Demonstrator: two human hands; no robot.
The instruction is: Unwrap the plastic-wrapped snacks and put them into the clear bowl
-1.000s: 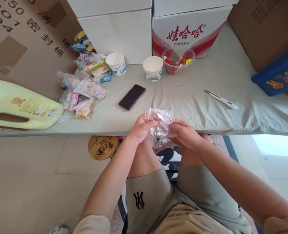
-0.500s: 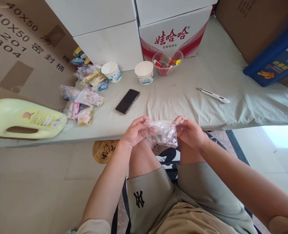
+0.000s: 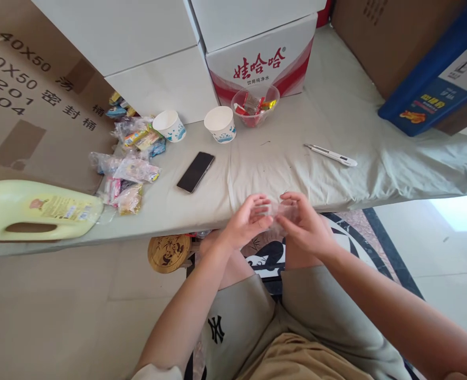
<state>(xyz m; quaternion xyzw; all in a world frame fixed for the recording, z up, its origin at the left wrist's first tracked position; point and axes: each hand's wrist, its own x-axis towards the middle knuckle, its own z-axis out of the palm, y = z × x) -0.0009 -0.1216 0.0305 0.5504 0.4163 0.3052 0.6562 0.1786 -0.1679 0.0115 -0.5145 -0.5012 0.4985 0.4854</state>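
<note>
A crumpled clear plastic bag is bunched between my two hands, just in front of the table edge and above my knees. My left hand has its fingers loosely curled around the left side of the bag, its thumb pointing at the middle. On the other side, my right hand grips the bag between thumb and bent fingers. The film is see-through and partly blurred, so its exact outline is hard to make out. Beyond the hands, a black phone and a white utility knife lie on the cloth-covered table.
Two paper cups and a clear bowl of wrapped snacks stand before white boxes. Packaged snacks pile at left, near a pale yellow jug and a cardboard box. A blue container stands right.
The bag was held spread flat between my hands; now it is bunched up and smaller. My hands have come closer together. The camera view has shifted slightly.
</note>
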